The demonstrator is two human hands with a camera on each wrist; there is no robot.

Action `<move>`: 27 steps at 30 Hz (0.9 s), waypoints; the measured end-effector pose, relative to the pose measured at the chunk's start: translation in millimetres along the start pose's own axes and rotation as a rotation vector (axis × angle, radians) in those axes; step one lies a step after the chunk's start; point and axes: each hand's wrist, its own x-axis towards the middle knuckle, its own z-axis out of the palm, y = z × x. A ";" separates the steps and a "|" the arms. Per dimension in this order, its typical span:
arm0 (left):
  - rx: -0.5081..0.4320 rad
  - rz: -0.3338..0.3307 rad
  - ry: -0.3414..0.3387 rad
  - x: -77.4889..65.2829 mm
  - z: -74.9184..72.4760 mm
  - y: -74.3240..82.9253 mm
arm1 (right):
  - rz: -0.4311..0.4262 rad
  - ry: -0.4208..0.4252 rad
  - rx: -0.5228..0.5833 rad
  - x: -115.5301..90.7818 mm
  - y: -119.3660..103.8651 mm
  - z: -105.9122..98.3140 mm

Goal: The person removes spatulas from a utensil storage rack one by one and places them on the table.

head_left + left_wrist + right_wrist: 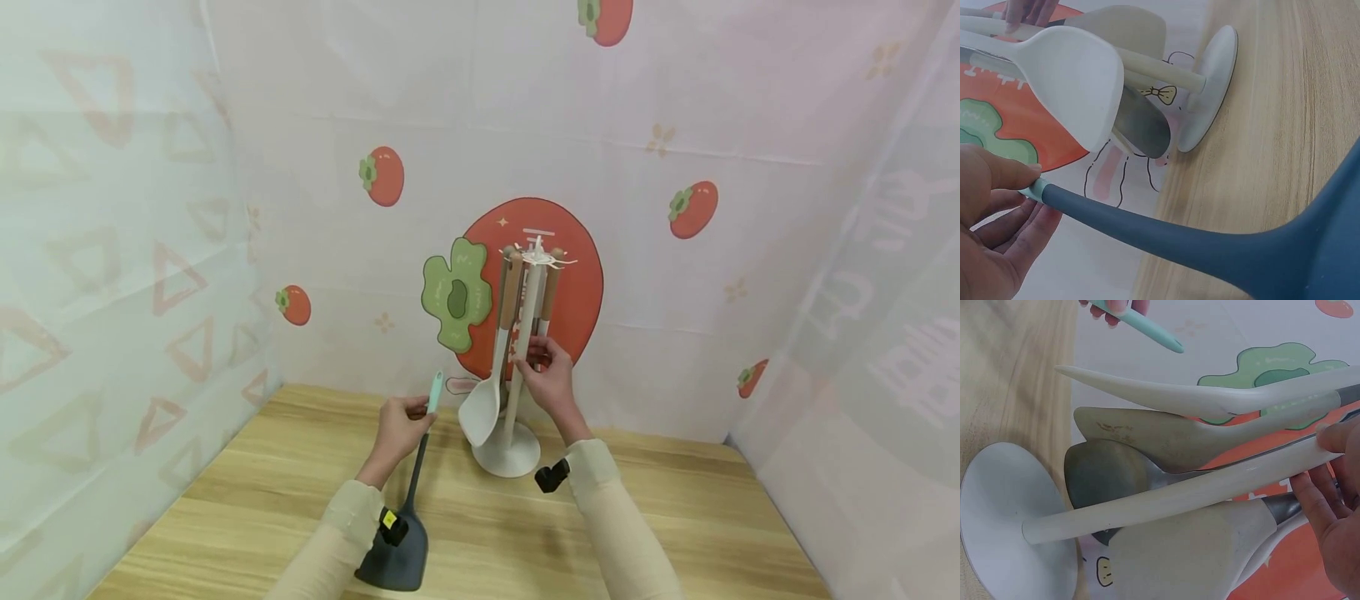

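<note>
By its mint-green handle, my left hand (400,429) pinches a dark blue-grey spatula (401,550), its handle end pointing up and away. The blade hangs low over the table, and I cannot tell if it touches the wood. My right hand (550,379) grips the white pole of a utensil stand (506,458), thumb on one side and fingers on the other. From the stand's top hooks hang several utensils with brown handles. Among them are a white turner (1072,78), a dark metal utensil (1107,469) and a broad cream-coloured utensil (1172,556) partly behind the pole.
The stand's round base is on a wood-grain table (637,517), near its back edge. A white backdrop (322,225) printed with red fruit rises right behind it. Pale curtains (97,250) close off the left and right sides.
</note>
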 end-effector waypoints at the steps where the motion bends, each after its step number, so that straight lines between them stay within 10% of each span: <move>1: 0.008 -0.011 -0.006 0.3 0.5 -1.0 | 0.002 -0.003 0.002 -0.3 -0.2 -0.5; 27: 0.089 0.011 -0.073 9.0 3.7 -7.8 | 0.045 -0.027 0.031 -0.5 -2.4 -3.0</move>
